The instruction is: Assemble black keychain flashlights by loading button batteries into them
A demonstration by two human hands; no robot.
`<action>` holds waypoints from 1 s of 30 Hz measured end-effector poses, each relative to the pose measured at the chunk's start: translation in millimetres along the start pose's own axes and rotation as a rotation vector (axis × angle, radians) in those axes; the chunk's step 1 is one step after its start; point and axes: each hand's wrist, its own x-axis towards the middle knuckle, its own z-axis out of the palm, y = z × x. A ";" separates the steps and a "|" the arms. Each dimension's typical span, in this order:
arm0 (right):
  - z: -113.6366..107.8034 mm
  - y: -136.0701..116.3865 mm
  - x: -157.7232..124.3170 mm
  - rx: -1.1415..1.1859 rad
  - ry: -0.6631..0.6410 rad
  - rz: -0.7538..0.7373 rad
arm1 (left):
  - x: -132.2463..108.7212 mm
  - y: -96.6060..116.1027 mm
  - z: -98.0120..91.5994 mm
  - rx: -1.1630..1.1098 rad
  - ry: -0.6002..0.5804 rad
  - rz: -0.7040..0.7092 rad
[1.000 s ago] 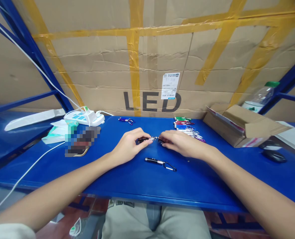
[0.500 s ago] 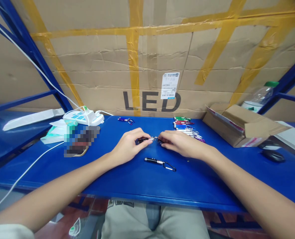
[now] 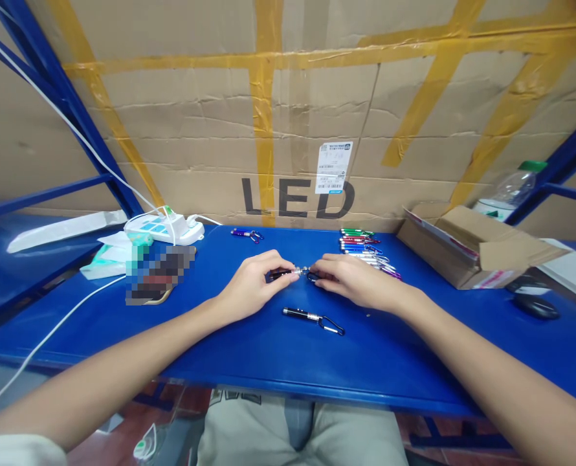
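Over the middle of the blue table, my left hand (image 3: 250,283) pinches the dark barrel of a small black keychain flashlight (image 3: 296,272). At its silvery end, my right hand (image 3: 352,279) has thumb and fingers closed on the black carabiner clip (image 3: 312,277). Much of the barrel and part of the clip are covered by my fingers. Nearer to me, a second black flashlight (image 3: 300,314) with its own carabiner lies flat on the table. Beyond my right hand is a row of several green, red, blue and silver flashlights (image 3: 358,248); a purple-blue one (image 3: 242,233) lies alone behind my left hand.
A large taped cardboard box (image 3: 210,155) stands along the back. On the left are a power strip (image 3: 145,228), a tissue pack (image 3: 106,259) and a phone (image 3: 159,278). An open small carton (image 3: 438,252), a black mouse (image 3: 535,306) and a plastic bottle (image 3: 516,184) are on the right.
The view has shifted very slightly. Both hands keep the same grip on the flashlight and its clip, with hardly any visible motion.
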 end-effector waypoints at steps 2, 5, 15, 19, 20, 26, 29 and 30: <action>0.9 0.6 -0.1 0.004 0.009 -0.002 | 0.0 -0.3 0.1 0.003 0.002 0.002; 1.5 0.9 -0.2 0.020 0.026 0.009 | 0.1 -0.9 0.6 0.006 -0.006 -0.007; 5.4 -5.5 4.0 0.334 0.098 0.050 | 1.0 -0.8 -0.5 0.008 -0.027 -0.042; 10.7 -8.0 6.6 0.494 0.112 0.079 | 1.9 0.1 -1.9 0.040 -0.050 -0.075; 11.6 -8.4 7.2 0.524 0.117 0.093 | 2.1 0.1 -2.2 0.061 -0.055 -0.084; 13.8 -8.7 10.2 0.697 0.122 0.164 | 2.3 -2.7 -3.1 0.158 -0.079 -0.141; 15.1 -8.1 11.0 0.740 0.125 0.182 | 2.1 -6.2 -3.1 0.161 -0.084 -0.135; 15.6 -8.0 11.2 0.751 0.128 0.185 | 1.9 -7.5 -2.9 0.158 -0.084 -0.130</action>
